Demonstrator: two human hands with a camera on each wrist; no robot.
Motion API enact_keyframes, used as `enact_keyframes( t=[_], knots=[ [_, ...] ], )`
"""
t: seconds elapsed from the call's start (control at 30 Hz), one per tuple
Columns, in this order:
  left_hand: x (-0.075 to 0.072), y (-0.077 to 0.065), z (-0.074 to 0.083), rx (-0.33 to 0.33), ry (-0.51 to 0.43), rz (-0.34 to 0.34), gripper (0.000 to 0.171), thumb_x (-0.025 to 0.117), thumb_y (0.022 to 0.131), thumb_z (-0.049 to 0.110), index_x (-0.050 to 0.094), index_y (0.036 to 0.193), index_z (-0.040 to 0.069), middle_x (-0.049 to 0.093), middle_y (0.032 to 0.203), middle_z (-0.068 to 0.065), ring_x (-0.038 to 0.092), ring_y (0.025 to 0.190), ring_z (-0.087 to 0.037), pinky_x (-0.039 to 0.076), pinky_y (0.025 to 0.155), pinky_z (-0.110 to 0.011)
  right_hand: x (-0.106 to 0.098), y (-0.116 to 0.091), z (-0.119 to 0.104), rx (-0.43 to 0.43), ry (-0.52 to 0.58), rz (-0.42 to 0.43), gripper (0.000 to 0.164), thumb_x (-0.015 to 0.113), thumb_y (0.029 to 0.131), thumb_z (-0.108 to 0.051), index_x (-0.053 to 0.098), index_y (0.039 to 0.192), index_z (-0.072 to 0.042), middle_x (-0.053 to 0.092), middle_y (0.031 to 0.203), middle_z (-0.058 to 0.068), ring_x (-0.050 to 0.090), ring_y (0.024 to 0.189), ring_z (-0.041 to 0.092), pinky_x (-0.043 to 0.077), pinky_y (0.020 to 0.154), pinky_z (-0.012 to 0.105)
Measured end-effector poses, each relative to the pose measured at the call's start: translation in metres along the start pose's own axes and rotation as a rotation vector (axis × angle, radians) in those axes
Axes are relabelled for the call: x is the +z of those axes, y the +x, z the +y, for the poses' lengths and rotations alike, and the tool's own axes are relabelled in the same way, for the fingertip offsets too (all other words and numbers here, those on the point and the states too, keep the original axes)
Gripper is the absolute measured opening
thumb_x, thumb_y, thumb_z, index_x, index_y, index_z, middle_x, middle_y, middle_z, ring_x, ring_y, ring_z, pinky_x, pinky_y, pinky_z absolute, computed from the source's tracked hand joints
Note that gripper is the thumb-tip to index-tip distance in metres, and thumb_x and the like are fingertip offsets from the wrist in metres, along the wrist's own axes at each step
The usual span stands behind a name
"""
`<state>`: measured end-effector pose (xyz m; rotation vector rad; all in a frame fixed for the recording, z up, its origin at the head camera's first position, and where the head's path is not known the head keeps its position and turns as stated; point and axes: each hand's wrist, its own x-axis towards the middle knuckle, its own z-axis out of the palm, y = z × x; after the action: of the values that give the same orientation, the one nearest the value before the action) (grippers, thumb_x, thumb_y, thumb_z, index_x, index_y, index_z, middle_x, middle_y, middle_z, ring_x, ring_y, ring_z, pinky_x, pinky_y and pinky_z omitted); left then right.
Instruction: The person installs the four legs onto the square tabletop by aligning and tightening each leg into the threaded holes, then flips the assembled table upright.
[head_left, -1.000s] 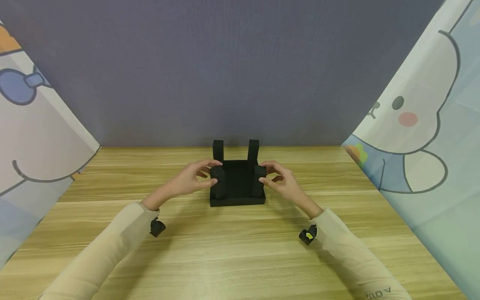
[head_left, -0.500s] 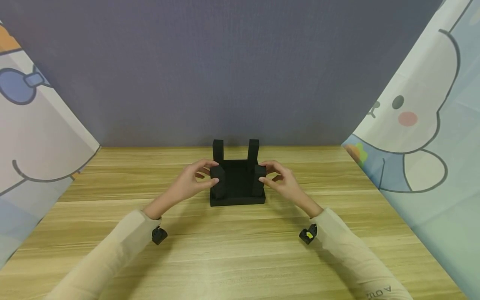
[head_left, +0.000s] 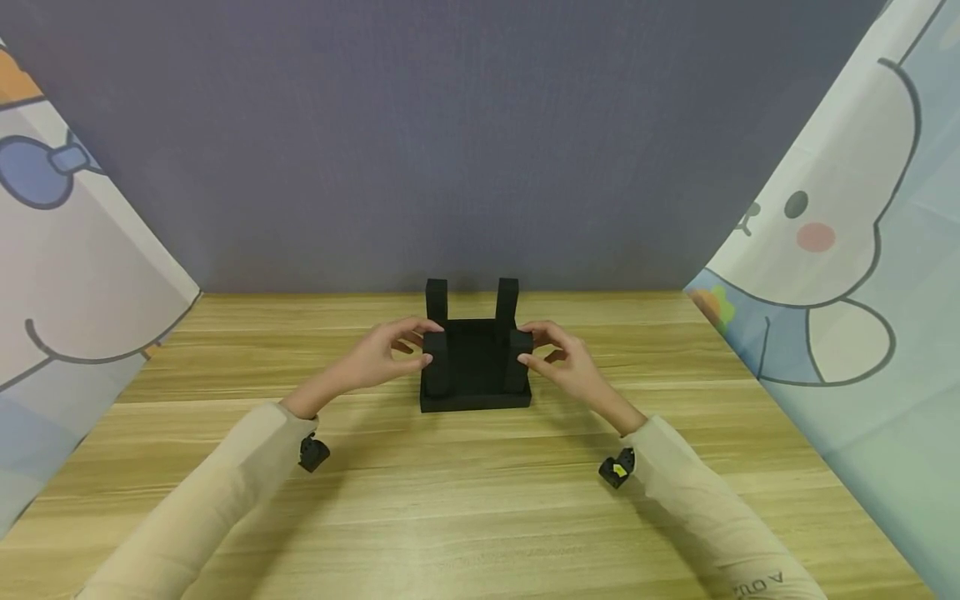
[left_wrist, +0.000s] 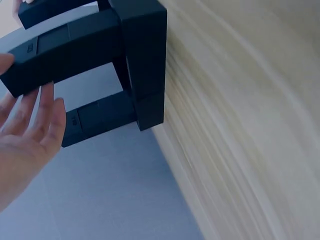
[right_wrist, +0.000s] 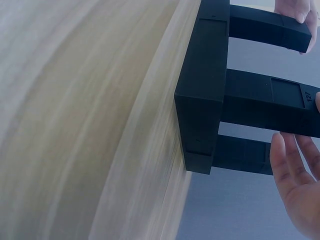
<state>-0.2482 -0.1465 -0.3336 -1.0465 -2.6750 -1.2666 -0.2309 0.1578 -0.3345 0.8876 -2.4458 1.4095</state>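
On the wooden table stands a square black frame (head_left: 475,402) with upright black posts at its corners. My left hand (head_left: 378,360) pinches the top of the front left post (head_left: 437,371), thumb on the near side and fingers behind. The front right post (head_left: 517,375) is held near its top by my right hand (head_left: 567,364) in a similar pinch. In the left wrist view, the gripped post (left_wrist: 65,47) meets the frame's base (left_wrist: 146,60). Small raised marks show near the end of the right-hand post (right_wrist: 265,100) in the right wrist view.
Two rear posts, one left (head_left: 437,300) and one right (head_left: 507,302), rise behind the hands. A grey-blue panel (head_left: 450,150) closes off the table's back edge. Cartoon-printed sheets hang at the left (head_left: 82,250) and right (head_left: 847,217).
My left wrist dipped, then came back up, and the front left post turned slightly and now stands straighter. My right hand keeps its hold, almost still.
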Motion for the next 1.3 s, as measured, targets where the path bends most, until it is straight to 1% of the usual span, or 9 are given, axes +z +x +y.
enact_keyframes(
  t=[0.1,0.23,0.33,0.5,0.6,0.83,0.97,1.1,1.3],
  knots=[
    [-0.003,0.002,-0.001,-0.009,-0.022,-0.042,0.040,0.063,0.087,0.017,0.051,0.126,0.015,0.053,0.128,-0.007,0.056,0.105,-0.026,0.048,0.088,-0.043,0.000,0.000,0.000,-0.008,0.004,-0.001,0.037,0.065,0.082,0.000,0.055,0.118,0.001,0.062,0.101,0.019,0.059,0.091,0.024,0.053,0.065,0.035],
    [-0.003,0.002,-0.001,-0.029,-0.039,-0.051,0.042,0.063,0.087,0.019,0.051,0.127,0.016,0.052,0.129,-0.006,0.055,0.107,-0.026,0.047,0.089,-0.045,0.000,0.000,0.000,-0.010,0.006,-0.005,0.037,0.065,0.082,-0.001,0.055,0.118,0.002,0.062,0.101,0.019,0.059,0.092,0.033,0.053,0.064,0.029],
    [-0.001,0.000,-0.001,-0.033,-0.041,-0.028,0.044,0.064,0.086,0.020,0.050,0.128,0.014,0.051,0.130,-0.008,0.056,0.107,-0.026,0.046,0.089,-0.046,-0.001,0.000,-0.001,-0.004,0.006,-0.008,0.037,0.065,0.083,-0.001,0.055,0.118,0.002,0.062,0.101,0.019,0.058,0.093,0.033,0.053,0.064,0.032],
    [0.004,-0.003,0.000,-0.035,-0.046,0.023,0.045,0.066,0.085,0.020,0.051,0.127,0.014,0.052,0.128,-0.009,0.057,0.104,-0.025,0.046,0.088,-0.045,0.000,0.000,-0.001,0.005,-0.002,-0.008,0.036,0.065,0.083,-0.002,0.055,0.118,0.001,0.062,0.101,0.019,0.059,0.092,0.028,0.053,0.065,0.033],
    [0.004,-0.004,-0.001,-0.024,-0.044,0.030,0.044,0.066,0.085,0.019,0.051,0.126,0.015,0.052,0.128,-0.008,0.057,0.103,-0.025,0.047,0.088,-0.044,0.000,0.000,-0.001,0.007,-0.010,-0.007,0.036,0.065,0.083,-0.002,0.055,0.118,0.000,0.062,0.101,0.019,0.059,0.091,0.025,0.053,0.065,0.034],
    [-0.002,0.001,-0.003,0.013,-0.058,-0.032,0.043,0.065,0.086,0.017,0.051,0.127,0.014,0.052,0.129,-0.009,0.056,0.106,-0.028,0.047,0.088,-0.046,0.000,0.000,0.000,-0.002,0.005,-0.006,0.037,0.064,0.083,-0.001,0.054,0.118,0.002,0.062,0.100,0.020,0.059,0.092,0.033,0.053,0.064,0.037],
    [-0.006,0.004,-0.005,0.014,-0.075,-0.078,0.043,0.065,0.086,0.017,0.051,0.127,0.014,0.050,0.131,-0.009,0.054,0.108,-0.029,0.047,0.089,-0.046,0.000,0.000,0.000,0.000,0.007,-0.008,0.037,0.064,0.083,-0.002,0.054,0.118,0.002,0.062,0.101,0.019,0.058,0.092,0.034,0.053,0.064,0.032],
    [-0.009,0.004,-0.004,0.010,-0.075,-0.102,0.043,0.065,0.086,0.018,0.051,0.126,0.015,0.050,0.132,-0.008,0.054,0.109,-0.028,0.046,0.090,-0.046,0.000,0.000,0.000,0.005,0.002,-0.009,0.037,0.064,0.083,-0.002,0.054,0.119,0.002,0.062,0.102,0.018,0.058,0.092,0.032,0.052,0.064,0.025],
    [-0.010,0.004,-0.002,-0.020,-0.081,-0.109,0.045,0.066,0.085,0.020,0.050,0.127,0.016,0.050,0.131,-0.008,0.053,0.109,-0.027,0.046,0.091,-0.046,0.000,0.000,-0.001,0.006,-0.001,-0.007,0.037,0.064,0.083,-0.002,0.054,0.119,0.001,0.062,0.102,0.018,0.058,0.093,0.032,0.052,0.064,0.024]
  ],
)
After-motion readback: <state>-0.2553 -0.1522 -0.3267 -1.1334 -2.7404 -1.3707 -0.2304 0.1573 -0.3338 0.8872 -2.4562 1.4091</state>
